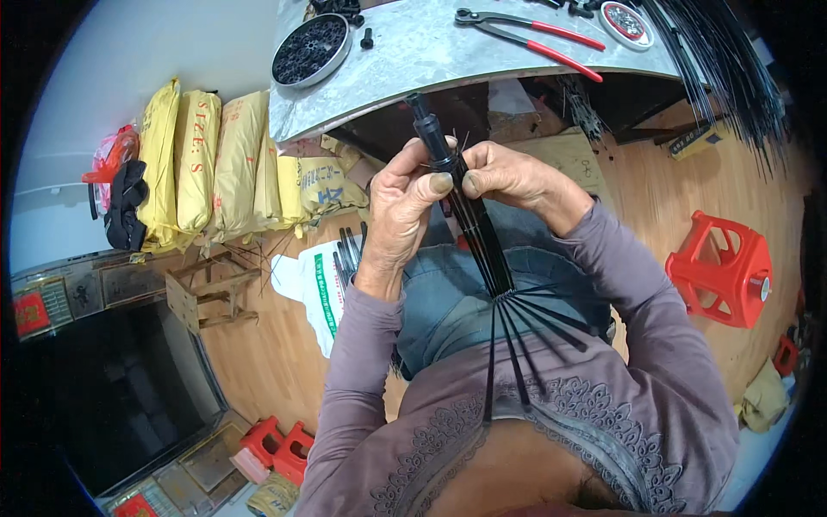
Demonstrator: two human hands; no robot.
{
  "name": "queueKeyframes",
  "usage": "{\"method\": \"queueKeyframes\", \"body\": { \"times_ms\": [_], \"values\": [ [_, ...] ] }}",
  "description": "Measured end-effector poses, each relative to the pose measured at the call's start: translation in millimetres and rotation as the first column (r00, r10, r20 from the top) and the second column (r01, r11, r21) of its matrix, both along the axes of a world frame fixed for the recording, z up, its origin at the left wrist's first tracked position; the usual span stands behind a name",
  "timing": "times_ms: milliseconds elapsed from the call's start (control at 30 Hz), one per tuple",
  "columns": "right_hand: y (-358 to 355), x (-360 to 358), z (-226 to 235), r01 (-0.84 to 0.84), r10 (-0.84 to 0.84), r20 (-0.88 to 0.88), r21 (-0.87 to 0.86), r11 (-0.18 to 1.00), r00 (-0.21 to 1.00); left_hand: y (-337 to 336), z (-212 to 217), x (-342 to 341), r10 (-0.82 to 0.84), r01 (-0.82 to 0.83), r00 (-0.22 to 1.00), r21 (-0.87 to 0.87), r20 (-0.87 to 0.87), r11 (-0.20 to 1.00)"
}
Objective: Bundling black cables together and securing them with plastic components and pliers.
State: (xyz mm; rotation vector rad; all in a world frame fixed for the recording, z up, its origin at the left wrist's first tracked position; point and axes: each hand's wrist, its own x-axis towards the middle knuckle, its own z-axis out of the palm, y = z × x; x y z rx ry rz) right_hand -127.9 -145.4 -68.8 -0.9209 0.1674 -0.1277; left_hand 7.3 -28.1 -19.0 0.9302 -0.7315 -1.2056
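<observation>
A black umbrella frame (469, 220) slants over blue jeans (431, 289), its slim ribs (519, 362) bundled straight, then splaying at the lower end; the left hand (403, 196) and right hand (510, 177) both grip it closely below its stepped top

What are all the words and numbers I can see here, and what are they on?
I won't copy the wording, but here is where it shows:
Standing yellow sack: big red letters down its front.
Lower yellow sack: blue letters and characters.
White-and-green plastic: pale characters on the green band.
Yellowish box under the table: small print.
Red panel, far left: marks too small and blurred to read.
</observation>
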Motion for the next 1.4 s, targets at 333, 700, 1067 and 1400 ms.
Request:
{"method": "queueKeyframes", "body": {
  "times_ms": [333, 700, 1067, 1400],
  "values": [
    [27, -8, 14, 0.376, -0.38, -0.121, -0.052, 0.925, 0.917, -8, 2, 15, -0.071, 0.067, 0.976, 0.026, 0.206, 0.997],
    [18, -14, 10, 0.28, -0.309, -0.086, -0.249, 0.927, 0.947, -4, 0, 0, -0.022, 0.023, 0.996, 0.011, -0.083, 1.0],
    [25, -14, 15, 0.273, -0.286, -0.091, -0.136, 0.953, 0.954, 0, -14, -4, -0.011, -0.005, 0.98, -0.079, -0.201, 0.997],
    [26, -15, 13, 0.327, -0.378, -0.144, -0.289, 0.9, 0.914, -2, -19, -7, -0.004, -0.019, 0.957, -0.078, -0.29, 0.997]
  ]
}}
